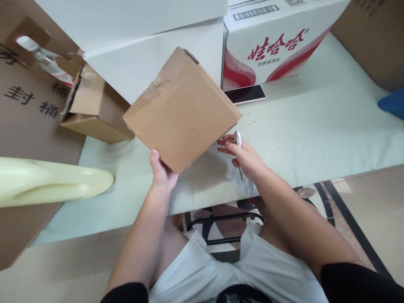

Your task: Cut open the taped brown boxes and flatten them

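A brown cardboard box [186, 113] is tilted up over the table, one broad face toward me and a strip of clear tape near its upper left edge. My left hand [163, 171] grips its lower left corner, thumb on the near face and the other fingers hidden behind. Just right of the box, my right hand [244, 155] holds a white-handled utility knife [237, 139], its blade pointing down toward me. Some of that hand's fingers stretch toward the box's lower right edge; whether they touch it I cannot tell.
A phone [248, 94] lies before a white-and-red carton [271, 50]. On the left stand a small open carton [97, 109], a clear bottle [47, 61] and a pale yellow object [57, 181]. The pale tablecloth [315, 134] reaches the near edge; something blue [393, 103] is at far right.
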`<state>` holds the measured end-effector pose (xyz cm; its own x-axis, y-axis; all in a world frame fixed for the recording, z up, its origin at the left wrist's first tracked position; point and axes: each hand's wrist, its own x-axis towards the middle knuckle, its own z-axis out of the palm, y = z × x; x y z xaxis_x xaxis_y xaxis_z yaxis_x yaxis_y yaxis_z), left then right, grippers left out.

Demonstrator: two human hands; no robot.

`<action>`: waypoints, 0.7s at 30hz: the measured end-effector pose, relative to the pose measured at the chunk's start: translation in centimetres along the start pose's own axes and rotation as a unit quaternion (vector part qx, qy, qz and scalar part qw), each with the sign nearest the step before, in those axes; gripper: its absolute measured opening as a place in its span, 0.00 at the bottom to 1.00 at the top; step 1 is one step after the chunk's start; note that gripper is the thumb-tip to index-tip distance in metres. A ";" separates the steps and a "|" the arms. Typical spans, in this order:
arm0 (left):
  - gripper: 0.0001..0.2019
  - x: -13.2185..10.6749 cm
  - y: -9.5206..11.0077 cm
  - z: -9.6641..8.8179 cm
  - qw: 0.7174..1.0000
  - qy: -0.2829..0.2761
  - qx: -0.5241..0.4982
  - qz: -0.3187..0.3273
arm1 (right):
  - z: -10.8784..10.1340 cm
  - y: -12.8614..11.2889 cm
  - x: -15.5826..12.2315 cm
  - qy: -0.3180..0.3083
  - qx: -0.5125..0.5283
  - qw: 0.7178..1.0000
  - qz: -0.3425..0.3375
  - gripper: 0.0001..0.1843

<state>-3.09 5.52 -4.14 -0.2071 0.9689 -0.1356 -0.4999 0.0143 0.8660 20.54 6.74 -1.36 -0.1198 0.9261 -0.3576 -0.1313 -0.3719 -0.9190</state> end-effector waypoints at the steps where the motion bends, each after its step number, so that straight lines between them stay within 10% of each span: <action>1: 0.37 -0.1 0.0 0.0 1.000 -0.012 -0.006 -0.010 | 0.1 0.1 0.0 0.002 -0.002 1.000 0.014 0.25; 21: 0.35 -1.7 -0.3 -0.2 0.987 -0.137 -0.046 -0.076 | 0.6 1.5 0.4 0.008 0.036 0.984 -0.174 0.22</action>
<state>-2.74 3.85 -4.31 0.1051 0.9878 -0.1152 -0.5845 0.1551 0.7964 19.69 6.50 -2.74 -0.0403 0.9989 -0.0259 -0.2316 -0.0345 -0.9722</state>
